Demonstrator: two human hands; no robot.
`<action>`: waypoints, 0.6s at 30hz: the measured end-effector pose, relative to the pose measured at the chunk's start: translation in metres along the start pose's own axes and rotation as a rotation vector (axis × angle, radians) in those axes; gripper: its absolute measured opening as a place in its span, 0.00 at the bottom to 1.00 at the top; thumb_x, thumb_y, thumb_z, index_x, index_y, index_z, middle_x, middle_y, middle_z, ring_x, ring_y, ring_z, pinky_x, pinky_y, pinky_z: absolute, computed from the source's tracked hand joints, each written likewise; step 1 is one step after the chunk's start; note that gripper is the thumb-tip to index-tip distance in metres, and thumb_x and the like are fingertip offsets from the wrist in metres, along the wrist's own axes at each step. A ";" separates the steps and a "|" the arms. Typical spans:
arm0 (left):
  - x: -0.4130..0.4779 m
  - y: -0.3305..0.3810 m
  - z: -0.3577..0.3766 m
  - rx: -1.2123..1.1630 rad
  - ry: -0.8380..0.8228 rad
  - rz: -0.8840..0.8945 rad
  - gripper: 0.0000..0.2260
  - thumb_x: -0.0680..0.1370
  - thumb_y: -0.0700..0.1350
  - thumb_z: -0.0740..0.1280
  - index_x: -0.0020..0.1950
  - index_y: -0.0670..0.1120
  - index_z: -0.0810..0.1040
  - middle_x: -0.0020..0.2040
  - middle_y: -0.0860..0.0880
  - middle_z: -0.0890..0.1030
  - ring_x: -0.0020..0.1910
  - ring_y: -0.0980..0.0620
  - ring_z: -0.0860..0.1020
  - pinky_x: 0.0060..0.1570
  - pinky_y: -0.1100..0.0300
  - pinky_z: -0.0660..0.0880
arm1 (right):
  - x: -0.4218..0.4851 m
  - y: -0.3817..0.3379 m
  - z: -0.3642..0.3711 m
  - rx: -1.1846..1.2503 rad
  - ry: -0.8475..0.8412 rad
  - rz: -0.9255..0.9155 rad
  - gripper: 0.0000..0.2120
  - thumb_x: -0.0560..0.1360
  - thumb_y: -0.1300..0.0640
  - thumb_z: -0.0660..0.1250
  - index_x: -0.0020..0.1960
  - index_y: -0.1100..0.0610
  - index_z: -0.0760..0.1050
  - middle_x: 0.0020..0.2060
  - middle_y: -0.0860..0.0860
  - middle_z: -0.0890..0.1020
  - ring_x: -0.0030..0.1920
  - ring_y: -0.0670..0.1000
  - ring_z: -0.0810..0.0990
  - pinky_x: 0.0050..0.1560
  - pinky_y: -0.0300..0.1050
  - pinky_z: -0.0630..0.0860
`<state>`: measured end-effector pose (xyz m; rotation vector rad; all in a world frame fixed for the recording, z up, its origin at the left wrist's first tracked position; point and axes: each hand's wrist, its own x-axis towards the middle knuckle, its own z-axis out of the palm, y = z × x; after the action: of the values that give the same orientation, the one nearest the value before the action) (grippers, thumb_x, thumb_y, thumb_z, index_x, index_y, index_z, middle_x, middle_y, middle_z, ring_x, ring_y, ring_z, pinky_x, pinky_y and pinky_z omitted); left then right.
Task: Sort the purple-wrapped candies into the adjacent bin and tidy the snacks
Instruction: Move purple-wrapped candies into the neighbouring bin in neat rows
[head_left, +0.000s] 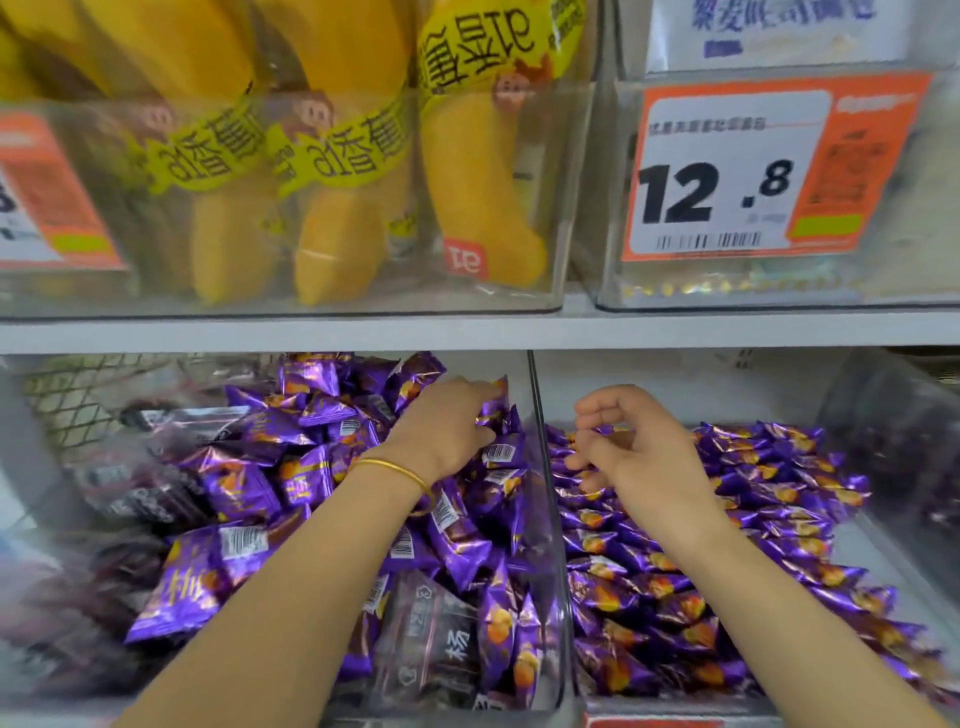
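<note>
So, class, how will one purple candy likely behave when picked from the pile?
Probably light: the candy is small beside the left hand gripping it. Its glossy foil looks slippery, so it may slide. The flat pillow shape likely won't roll.

Yellow banana-shaped packs (483, 197) in clear bin (563, 249), orange 12.8 price tag (769, 171)

Purple candies (675, 561) with orange print, yellow snack packs (478, 182), orange-and-white price tag (769, 166), dark packets (431, 639), possibly maroon
</note>
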<state>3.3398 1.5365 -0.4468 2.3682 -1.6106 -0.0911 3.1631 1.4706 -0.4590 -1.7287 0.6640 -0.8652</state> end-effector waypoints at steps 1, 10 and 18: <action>-0.006 0.000 -0.003 -0.070 0.048 0.007 0.22 0.77 0.41 0.66 0.70 0.46 0.69 0.66 0.42 0.73 0.65 0.45 0.69 0.63 0.62 0.62 | 0.000 -0.001 0.002 0.012 0.000 0.001 0.14 0.75 0.70 0.61 0.46 0.51 0.72 0.45 0.50 0.76 0.31 0.44 0.81 0.29 0.38 0.77; -0.078 0.004 -0.039 -0.623 0.192 0.087 0.15 0.73 0.34 0.70 0.54 0.52 0.80 0.42 0.51 0.77 0.30 0.67 0.72 0.38 0.74 0.67 | -0.009 -0.029 0.008 -0.011 -0.045 -0.041 0.12 0.76 0.52 0.63 0.59 0.50 0.71 0.46 0.46 0.78 0.28 0.38 0.75 0.31 0.31 0.70; -0.097 0.005 -0.036 -0.992 0.104 0.154 0.22 0.72 0.28 0.68 0.56 0.53 0.77 0.50 0.54 0.81 0.51 0.59 0.77 0.50 0.67 0.74 | -0.010 -0.038 0.013 0.138 -0.237 0.008 0.06 0.75 0.56 0.66 0.51 0.51 0.79 0.37 0.51 0.81 0.36 0.44 0.75 0.31 0.33 0.67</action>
<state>3.3060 1.6313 -0.4214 1.4543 -1.2507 -0.5730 3.1690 1.4966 -0.4280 -1.6699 0.4420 -0.6710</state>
